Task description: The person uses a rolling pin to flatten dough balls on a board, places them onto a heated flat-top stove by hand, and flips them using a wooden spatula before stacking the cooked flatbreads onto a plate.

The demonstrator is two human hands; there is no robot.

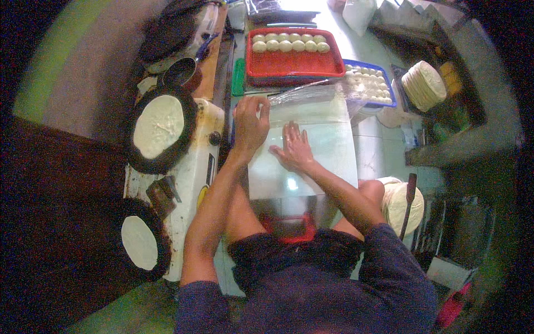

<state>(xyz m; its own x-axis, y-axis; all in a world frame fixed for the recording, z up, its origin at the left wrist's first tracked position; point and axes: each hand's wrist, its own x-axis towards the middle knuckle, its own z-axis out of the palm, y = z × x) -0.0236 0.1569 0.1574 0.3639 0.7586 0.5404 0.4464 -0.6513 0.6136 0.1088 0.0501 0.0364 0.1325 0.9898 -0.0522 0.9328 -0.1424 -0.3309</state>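
Observation:
A pale, smooth board point(328, 167) lies in front of me, above my knees. Clear plastic sheet point(306, 96) is bunched along its far edge. My left hand point(251, 125) is at the board's far left corner, its fingers curled in at the end of the plastic. Pressed flat on the middle of the board is my right hand point(295, 149), palm down with fingers spread. Whether a thin piece of dough lies under that hand, I cannot tell. Beyond the board, a red tray point(295, 64) holds two rows of white dough balls point(285, 46).
At left, a stove point(208, 119) carries two dark pans with a flatbread point(158, 127) and a second flatbread point(139, 242). A blue tray point(389, 92) of dough balls stands far right. Stacked flatbreads point(424, 86) and another stack point(406, 209), beside a spatula point(410, 195), are on the right.

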